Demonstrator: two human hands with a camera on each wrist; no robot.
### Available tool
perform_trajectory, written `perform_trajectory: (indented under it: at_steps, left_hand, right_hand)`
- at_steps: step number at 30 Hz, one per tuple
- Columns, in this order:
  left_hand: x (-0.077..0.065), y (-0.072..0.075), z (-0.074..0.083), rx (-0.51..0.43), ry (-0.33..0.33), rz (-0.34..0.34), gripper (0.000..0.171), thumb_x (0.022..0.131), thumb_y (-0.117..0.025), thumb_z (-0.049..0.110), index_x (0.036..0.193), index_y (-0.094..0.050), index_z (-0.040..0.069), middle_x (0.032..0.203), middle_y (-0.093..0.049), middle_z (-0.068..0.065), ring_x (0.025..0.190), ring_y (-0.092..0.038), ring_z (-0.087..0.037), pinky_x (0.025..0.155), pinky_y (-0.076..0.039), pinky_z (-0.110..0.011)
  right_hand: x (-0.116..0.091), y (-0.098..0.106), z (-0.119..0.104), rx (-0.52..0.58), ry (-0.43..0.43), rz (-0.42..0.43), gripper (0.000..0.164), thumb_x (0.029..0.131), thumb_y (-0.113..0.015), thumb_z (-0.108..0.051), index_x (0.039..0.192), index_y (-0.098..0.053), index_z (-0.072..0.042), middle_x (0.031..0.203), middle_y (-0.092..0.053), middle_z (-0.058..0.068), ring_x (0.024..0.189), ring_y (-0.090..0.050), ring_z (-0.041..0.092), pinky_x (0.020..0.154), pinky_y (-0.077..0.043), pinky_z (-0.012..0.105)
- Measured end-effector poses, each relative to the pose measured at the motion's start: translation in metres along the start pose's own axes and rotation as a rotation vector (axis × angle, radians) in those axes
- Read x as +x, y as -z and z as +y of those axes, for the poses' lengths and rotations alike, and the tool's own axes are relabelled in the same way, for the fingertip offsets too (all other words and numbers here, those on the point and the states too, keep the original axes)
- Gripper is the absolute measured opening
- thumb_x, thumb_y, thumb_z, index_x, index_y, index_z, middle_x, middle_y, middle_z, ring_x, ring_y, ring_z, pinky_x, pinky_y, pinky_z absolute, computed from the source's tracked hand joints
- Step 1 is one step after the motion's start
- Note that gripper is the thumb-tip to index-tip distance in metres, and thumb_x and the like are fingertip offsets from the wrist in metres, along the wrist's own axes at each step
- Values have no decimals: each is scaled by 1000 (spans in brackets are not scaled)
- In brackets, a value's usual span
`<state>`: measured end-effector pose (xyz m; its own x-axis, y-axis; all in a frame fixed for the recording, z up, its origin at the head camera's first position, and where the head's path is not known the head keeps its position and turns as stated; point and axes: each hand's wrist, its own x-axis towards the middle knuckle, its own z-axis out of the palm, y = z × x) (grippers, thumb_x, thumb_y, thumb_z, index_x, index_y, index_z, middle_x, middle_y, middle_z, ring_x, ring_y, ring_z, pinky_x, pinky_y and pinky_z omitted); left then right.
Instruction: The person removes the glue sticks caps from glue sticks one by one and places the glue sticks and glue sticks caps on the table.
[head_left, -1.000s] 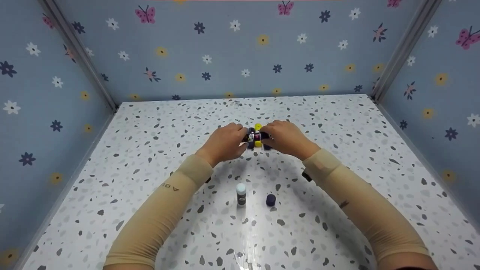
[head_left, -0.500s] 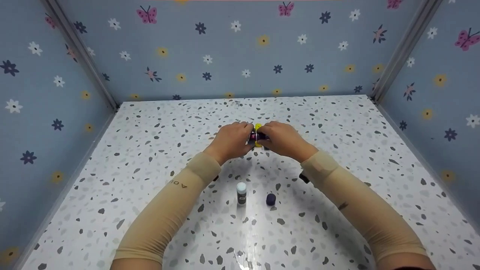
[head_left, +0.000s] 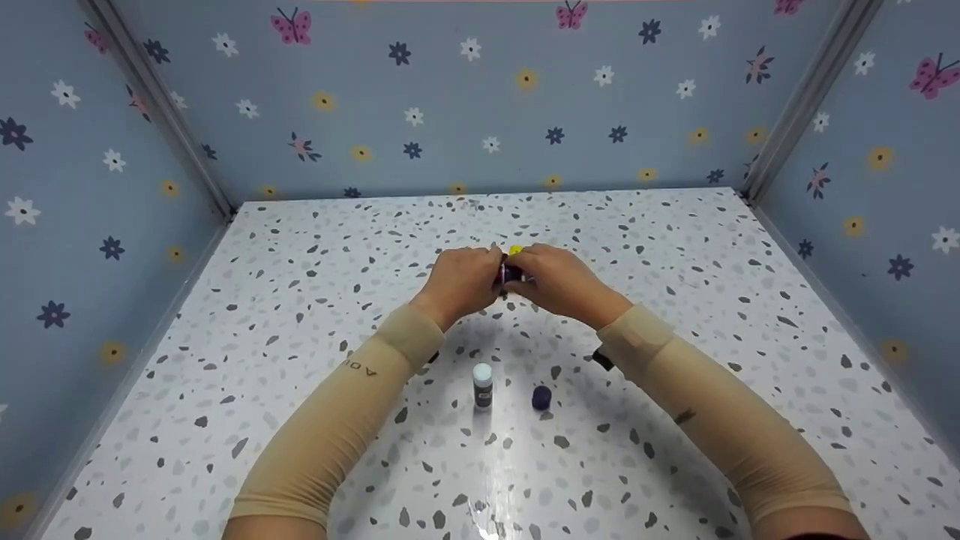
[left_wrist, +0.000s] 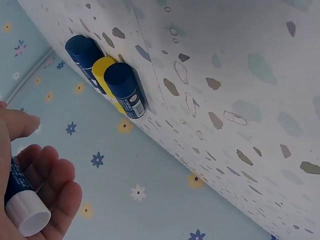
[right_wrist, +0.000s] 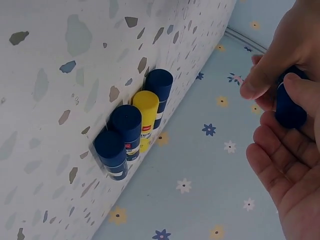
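Observation:
My left hand [head_left: 463, 281] grips a glue stick [left_wrist: 29, 212]; in the left wrist view its white end sticks out below the curled fingers. My right hand [head_left: 564, 281] pinches the blue cap [right_wrist: 291, 111] of that stick between thumb and fingers. In the right wrist view the other fingers lie loosely spread below the cap. The two hands meet over the far middle of the table, covering most of the stick in the head view. Behind them stands a row of glue sticks, one with a yellow cap [right_wrist: 146, 107] among several with blue caps [right_wrist: 126, 120].
Nearer on the speckled table [head_left: 337, 465] stands a glue stick with a pale top [head_left: 483, 386]. To its right is a dark blue cap [head_left: 541, 398]. Flowered blue panels [head_left: 480, 97] enclose the table at the back and both sides.
The left hand has moved right, toward the right hand, and the right hand slightly left. They now nearly touch, hiding more of the held glue stick and the row behind.

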<state>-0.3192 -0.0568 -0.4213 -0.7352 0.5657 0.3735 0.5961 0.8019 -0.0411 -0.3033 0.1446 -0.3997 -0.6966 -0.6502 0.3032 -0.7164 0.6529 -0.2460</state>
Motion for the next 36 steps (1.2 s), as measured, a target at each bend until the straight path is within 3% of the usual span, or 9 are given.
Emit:
perform_trajectory:
  at_steps: [10, 21, 31, 36]
  left_hand:
    - [-1, 4, 1, 51, 14, -79, 27, 97, -81, 33, 97, -77, 6, 84, -79, -12, 73, -76, -29, 68, -64, -46]
    - [1, 11, -2, -110, 67, -220, 20, 99, -74, 25, 95, -76, 5, 89, -78, -14, 81, -75, -34, 78, -62, -52]
    - [2, 14, -2, -140, 48, -295, 20, 100, -70, 24, 93, -73, 5, 88, -77, -15, 79, -73, -36, 80, -61, -54]
    - [1, 13, -3, -163, 25, -317, 17, 98, -67, 19, 84, -64, 10, 81, -70, -11, 72, -63, -29, 75, -58, -51]
  right_hand:
    - [-1, -1, -2, -13, -28, -22, 27, 104, -75, -19, 127, -74, -3, 111, -76, 13, 102, -71, 29, 90, -59, 46]
    - [-5, -1, -4, -22, 25, 9, 23, 103, -77, -17, 120, -76, -1, 106, -76, 15, 95, -70, 30, 86, -59, 47]
    - [-9, -2, -2, -1, 42, 3, 24, 103, -77, -19, 120, -77, -1, 107, -78, 15, 98, -73, 32, 88, -60, 48]
    - [-11, -5, 1, 2, 80, 17, 25, 103, -77, -20, 118, -78, 0, 107, -79, 17, 98, -75, 34, 88, -61, 49]
